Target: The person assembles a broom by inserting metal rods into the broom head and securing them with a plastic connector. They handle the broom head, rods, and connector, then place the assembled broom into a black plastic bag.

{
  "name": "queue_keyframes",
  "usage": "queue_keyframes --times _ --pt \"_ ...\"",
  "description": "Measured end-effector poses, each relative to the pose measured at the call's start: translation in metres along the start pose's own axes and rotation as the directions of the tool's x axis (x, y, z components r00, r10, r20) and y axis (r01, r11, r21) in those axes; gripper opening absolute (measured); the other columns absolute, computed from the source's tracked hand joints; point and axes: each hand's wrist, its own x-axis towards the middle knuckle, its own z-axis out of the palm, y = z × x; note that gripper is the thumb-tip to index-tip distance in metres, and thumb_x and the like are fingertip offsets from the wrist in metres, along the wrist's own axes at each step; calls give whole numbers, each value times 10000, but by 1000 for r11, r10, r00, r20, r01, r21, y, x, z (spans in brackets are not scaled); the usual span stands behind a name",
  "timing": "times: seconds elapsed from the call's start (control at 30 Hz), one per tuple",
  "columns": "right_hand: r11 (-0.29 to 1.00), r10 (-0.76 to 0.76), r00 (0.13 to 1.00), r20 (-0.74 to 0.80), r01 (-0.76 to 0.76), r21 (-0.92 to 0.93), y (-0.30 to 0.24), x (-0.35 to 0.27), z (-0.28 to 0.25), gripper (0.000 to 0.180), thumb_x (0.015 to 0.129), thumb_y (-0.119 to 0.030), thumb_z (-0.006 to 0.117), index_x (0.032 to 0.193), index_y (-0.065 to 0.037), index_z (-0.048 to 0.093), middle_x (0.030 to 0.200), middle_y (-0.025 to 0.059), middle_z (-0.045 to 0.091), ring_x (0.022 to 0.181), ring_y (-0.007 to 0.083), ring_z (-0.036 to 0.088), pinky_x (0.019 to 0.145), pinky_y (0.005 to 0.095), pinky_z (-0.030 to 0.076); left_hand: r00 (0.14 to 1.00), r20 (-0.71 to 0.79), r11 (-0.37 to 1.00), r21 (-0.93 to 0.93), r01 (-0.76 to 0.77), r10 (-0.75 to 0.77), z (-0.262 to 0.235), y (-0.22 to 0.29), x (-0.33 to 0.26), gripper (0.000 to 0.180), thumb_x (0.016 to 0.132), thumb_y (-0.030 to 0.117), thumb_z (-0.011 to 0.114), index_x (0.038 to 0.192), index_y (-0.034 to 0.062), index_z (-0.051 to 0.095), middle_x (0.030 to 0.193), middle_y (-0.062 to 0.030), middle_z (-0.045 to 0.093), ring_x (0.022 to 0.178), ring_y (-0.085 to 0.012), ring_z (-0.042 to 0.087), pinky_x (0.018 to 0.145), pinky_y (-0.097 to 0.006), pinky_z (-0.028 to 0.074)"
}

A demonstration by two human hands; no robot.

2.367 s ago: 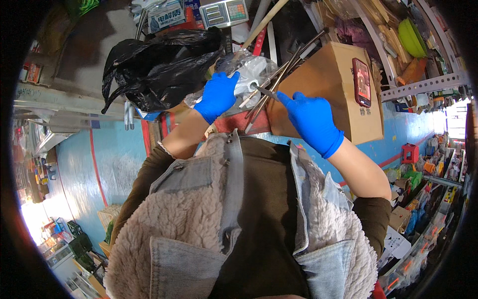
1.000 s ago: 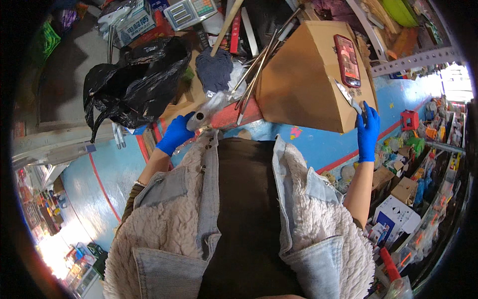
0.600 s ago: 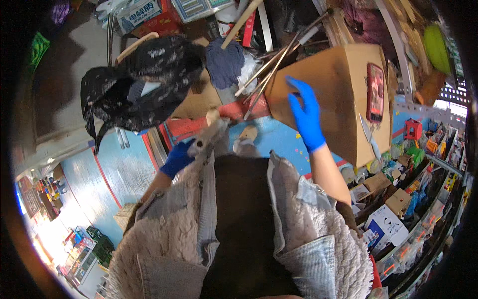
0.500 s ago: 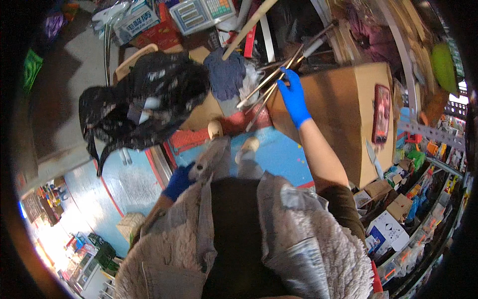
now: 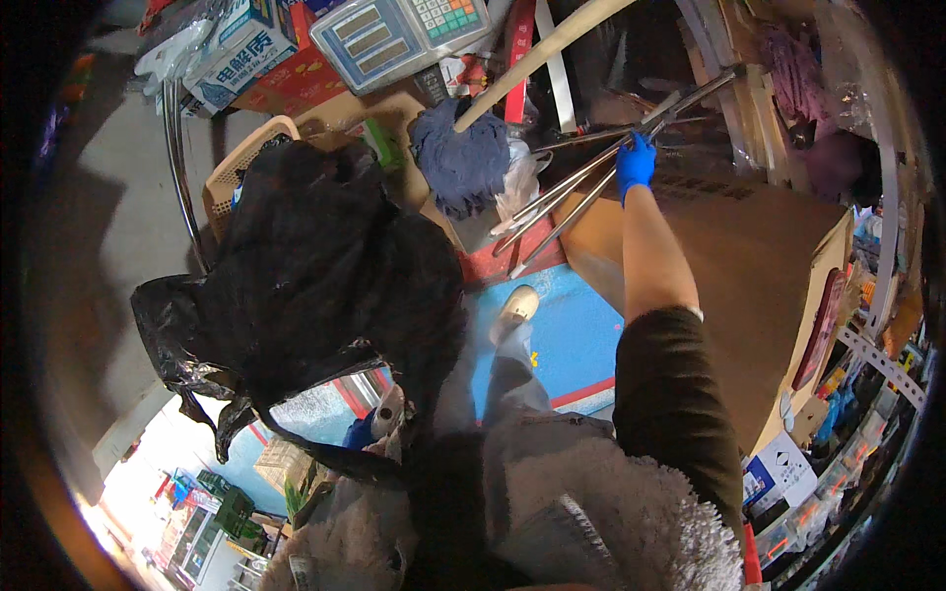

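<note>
Right hand (image 5: 636, 164), blue-gloved, reaches far out and wraps its fingers around the bundle of long metal rods (image 5: 581, 182) that leans across the big cardboard box (image 5: 749, 256). The rods splay apart toward their lower ends by the red step, so the risk as I read it: the grip catches only some of them, and the loose ones slide off the box edge and clatter down onto the blue floor (image 5: 572, 335) beside the shoe (image 5: 516, 303). Left hand (image 5: 361, 433) sits low and near, also in blue, half hidden behind the black plastic bag (image 5: 315, 286); it seems closed on a small pale roll-like object, though I cannot tell for sure. That bulky bag blocks the left side and could snag. Farther out, a blue mop head (image 5: 463, 163) on its wooden handle (image 5: 537, 59) crosses just beside the rods and may tangle. A weighing scale (image 5: 399, 34) sits at the far edge.
</note>
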Motion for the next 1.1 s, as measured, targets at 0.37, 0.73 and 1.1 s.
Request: queue_keyframes --times 0.37,0.73,1.1 --pt "975 -190 966 174 165 148 -46 -234 -77 573 704 100 470 1198 -172 567 1142 192 498 982 355 524 850 381 439 979 -22 973 118 -200 204 -41 10 26 619 691 291 694 1237 78 495 1058 -211 598 1019 -346 554 835 -408 455" --pt "977 -202 955 -218 211 18 -58 -361 -338 434 699 90 563 1082 -100 640 887 85 514 797 196 501 680 292 428 928 -50 900 267 -344 369 -24 -41 50 780 610 317 738 1293 92 435 1058 -214 595 974 -362 573 809 -437 465" --pt "977 -48 642 -765 191 99 140 -498 -594 398 767 124 526 1131 -34 557 1139 79 546 1045 182 511 911 313 417 922 -185 929 218 -298 339 88 -19 -18 629 608 309 729 1157 74 533 1099 -208 587 1018 -361 563 850 -427 452"
